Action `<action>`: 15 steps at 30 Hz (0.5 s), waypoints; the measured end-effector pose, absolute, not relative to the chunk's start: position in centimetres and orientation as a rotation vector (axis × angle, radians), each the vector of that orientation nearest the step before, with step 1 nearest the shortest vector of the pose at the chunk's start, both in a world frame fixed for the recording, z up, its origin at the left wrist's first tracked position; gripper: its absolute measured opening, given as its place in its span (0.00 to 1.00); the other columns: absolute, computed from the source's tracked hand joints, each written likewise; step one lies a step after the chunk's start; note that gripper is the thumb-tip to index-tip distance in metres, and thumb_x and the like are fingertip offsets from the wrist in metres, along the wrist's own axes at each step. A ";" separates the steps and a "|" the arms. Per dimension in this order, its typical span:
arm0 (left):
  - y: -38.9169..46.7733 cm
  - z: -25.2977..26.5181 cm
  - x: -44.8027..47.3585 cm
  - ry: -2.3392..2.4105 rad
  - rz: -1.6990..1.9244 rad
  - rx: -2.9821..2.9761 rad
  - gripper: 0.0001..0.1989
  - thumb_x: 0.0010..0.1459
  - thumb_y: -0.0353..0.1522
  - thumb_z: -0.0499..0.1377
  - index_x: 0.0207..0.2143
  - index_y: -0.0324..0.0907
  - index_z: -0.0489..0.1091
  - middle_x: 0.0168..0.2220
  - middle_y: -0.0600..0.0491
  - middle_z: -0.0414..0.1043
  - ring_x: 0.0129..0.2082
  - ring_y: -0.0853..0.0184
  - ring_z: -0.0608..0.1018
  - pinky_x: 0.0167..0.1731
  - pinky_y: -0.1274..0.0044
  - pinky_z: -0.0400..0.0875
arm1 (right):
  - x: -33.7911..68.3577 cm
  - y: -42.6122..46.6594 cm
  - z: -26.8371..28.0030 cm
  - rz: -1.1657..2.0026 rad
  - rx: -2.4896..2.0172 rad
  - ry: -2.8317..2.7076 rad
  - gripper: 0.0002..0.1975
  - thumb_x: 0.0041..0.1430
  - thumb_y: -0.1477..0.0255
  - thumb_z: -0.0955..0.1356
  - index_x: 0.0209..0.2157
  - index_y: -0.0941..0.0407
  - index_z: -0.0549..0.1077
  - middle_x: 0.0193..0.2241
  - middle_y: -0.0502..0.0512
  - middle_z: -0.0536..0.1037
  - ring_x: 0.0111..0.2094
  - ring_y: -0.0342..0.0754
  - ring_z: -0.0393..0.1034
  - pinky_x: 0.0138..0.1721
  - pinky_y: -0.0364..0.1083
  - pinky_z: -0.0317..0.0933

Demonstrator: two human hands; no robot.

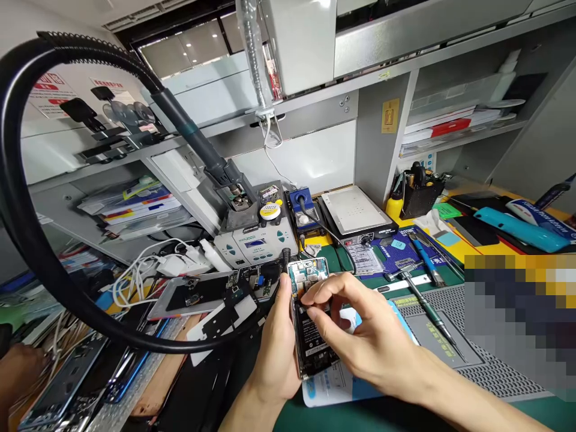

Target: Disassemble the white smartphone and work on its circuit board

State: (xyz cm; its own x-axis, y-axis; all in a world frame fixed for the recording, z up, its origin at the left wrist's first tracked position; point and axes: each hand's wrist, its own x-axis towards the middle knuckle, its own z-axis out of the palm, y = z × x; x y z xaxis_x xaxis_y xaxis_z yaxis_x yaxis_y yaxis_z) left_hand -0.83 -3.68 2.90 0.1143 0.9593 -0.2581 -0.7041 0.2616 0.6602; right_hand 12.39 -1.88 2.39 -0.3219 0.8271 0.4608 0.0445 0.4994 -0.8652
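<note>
My left hand [275, 342] is closed round the left side of an opened smartphone [310, 271], held upright and tilted toward me. Its circuit board shows at the top, and a black battery [314, 336] with white print fills the middle. Over the upper edge of the battery is my right hand [364, 336], thumb and forefinger pinched close together at the phone. Whatever sits between those fingertips is too small or hidden to name. Under the phone lies a blue and white pad [326, 390].
A hot air station [256, 243] stands behind, its thick black hose [27, 264] looping across the left. Beside it is a heating plate [357, 210]. A screwdriver [434, 324] lies on the grey mat [508, 342]. Phone parts [220, 327] crowd the left; another person's hand [22, 366] shows there.
</note>
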 end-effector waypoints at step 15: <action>-4.3 3.2 -1.4 0.624 1.159 0.537 0.12 0.64 0.31 0.55 0.40 0.36 0.78 0.38 0.46 0.79 0.45 0.57 0.79 0.51 0.68 0.68 | 13.2 -1.8 3.4 0.997 -0.701 -1.708 0.09 0.57 0.81 0.66 0.33 0.53 0.65 0.30 0.49 0.76 0.30 0.45 0.70 0.34 0.45 0.66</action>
